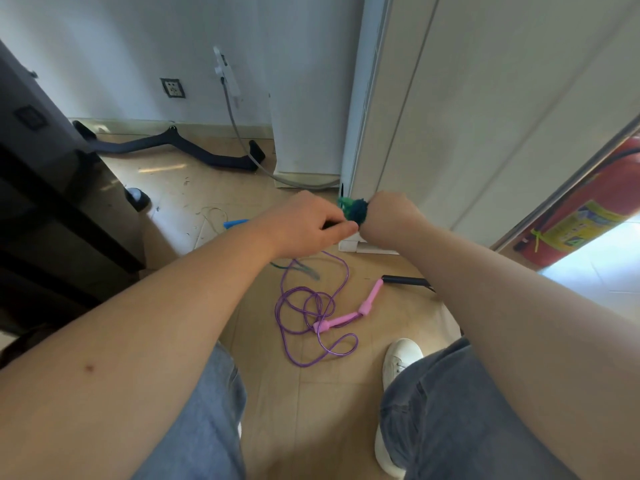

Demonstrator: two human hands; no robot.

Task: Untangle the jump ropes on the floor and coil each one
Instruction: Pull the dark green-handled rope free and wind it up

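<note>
Green jump rope [355, 209] bunched, blurred, left hand [308, 223] grip pinching it, right hand [391, 216] clenched around it

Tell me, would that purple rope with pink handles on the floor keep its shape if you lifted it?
Probably not: the purple rope lies in loose, overlapping loops, so it would likely sag and trail when lifted. It looks thin, so it is probably light. The pink handles look rigid and rounded; they might dangle or roll.
</note>
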